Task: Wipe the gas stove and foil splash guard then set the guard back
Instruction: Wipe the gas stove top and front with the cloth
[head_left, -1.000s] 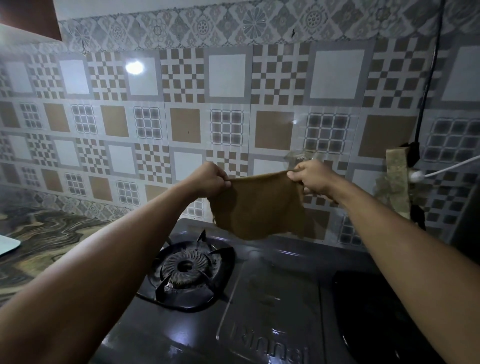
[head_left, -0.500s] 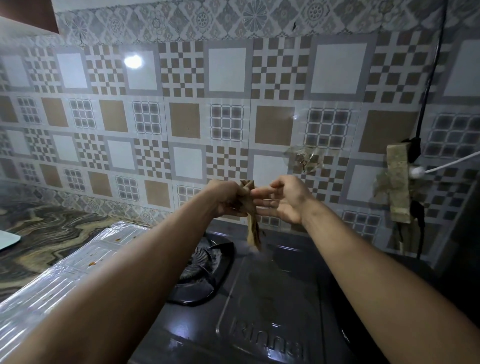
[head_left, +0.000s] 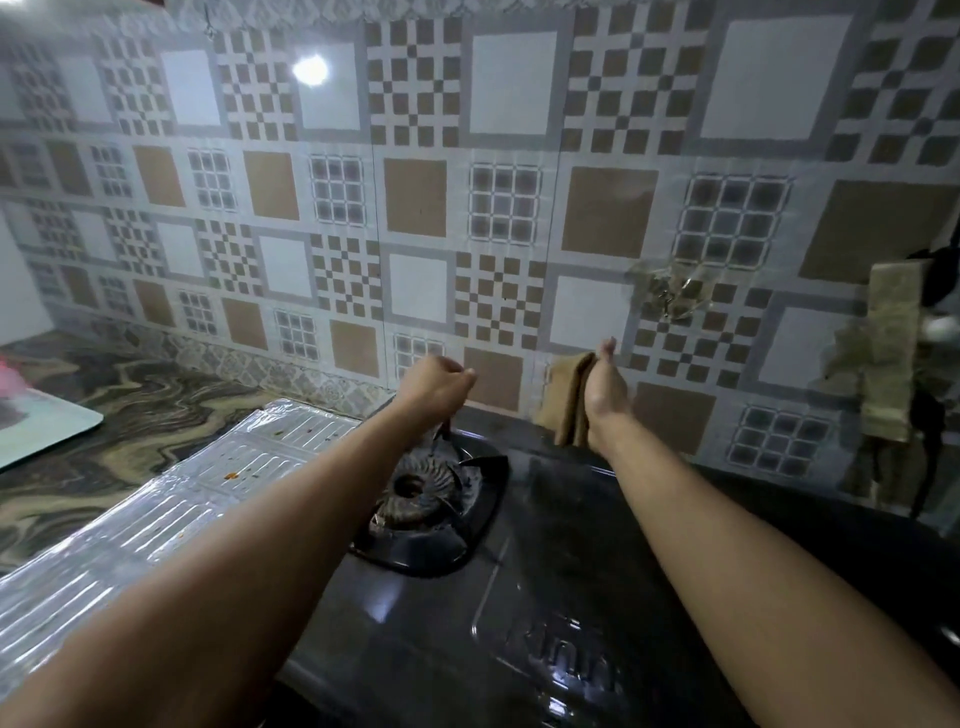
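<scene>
Now my hands are moving apart, and only my right hand (head_left: 602, 395) is holding the folded brown cloth (head_left: 566, 402), near the tiled wall (head_left: 415, 197) above the back of the gas stove (head_left: 561, 545). My left hand (head_left: 436, 387) is hanging over the burner (head_left: 418, 491), fingers curled and holding nothing. On the counter (head_left: 130, 410), the foil splash guard (head_left: 171, 504) is lying flat, just left of the stove.

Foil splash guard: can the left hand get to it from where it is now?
Probably yes. The foil splash guard lies flat on the counter just left of the stove, under the left forearm, and the left hand seems to hold nothing, with nothing between them.
</scene>
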